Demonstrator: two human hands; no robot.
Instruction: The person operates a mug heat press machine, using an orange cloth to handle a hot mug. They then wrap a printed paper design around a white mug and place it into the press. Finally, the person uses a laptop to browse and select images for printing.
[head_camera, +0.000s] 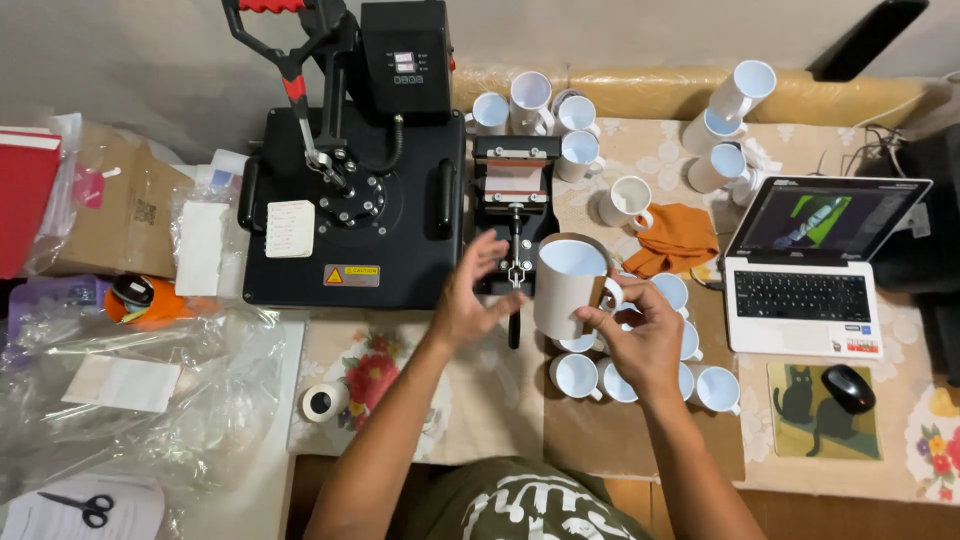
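White glazed ceramic mug (568, 288): rigid, likely slick, breakable. Right hand (640, 335) clamps its handle; best hold there. Left hand (468, 295) open, fingers spread, just beside the mug, apart.

We saw a cloth-covered table (640, 150) carrying a heat press (355, 200) at ten o'clock, a laptop (805, 270) at three.

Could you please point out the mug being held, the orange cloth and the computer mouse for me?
held mug (562, 290), head view, on its paper-wrapped side.
orange cloth (680, 238), head view, on its middle fold.
computer mouse (848, 386), head view, on its black top.
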